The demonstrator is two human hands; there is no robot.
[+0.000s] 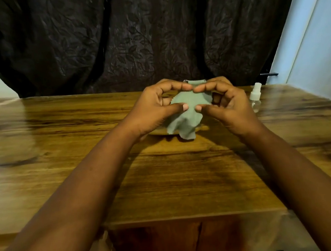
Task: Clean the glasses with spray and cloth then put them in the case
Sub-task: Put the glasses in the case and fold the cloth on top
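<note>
Head view, from left to right: my left hand point(158, 107) is at centre frame, thumb and forefinger curled to pinch the left side of the green cloth point(185, 113). The cloth bunches between both hands and hangs down from them, its lower edge close over the wooden tabletop point(59, 136); I cannot tell if it touches. My right hand point(225, 104) mirrors the left, pinching the cloth's right side, fingertips of the two hands almost meeting. The glasses are not plainly visible; I judge they sit wrapped inside the cloth, so I cannot say which way they point or how their long axis runs. Both hands are equally near. Just right of the right hand, a small clear spray bottle point(256, 97) stands upright on the tabletop, nozzle end up. No case shows; a dim shape beneath the cloth is too hidden to name. Wiping appears under way.
</note>
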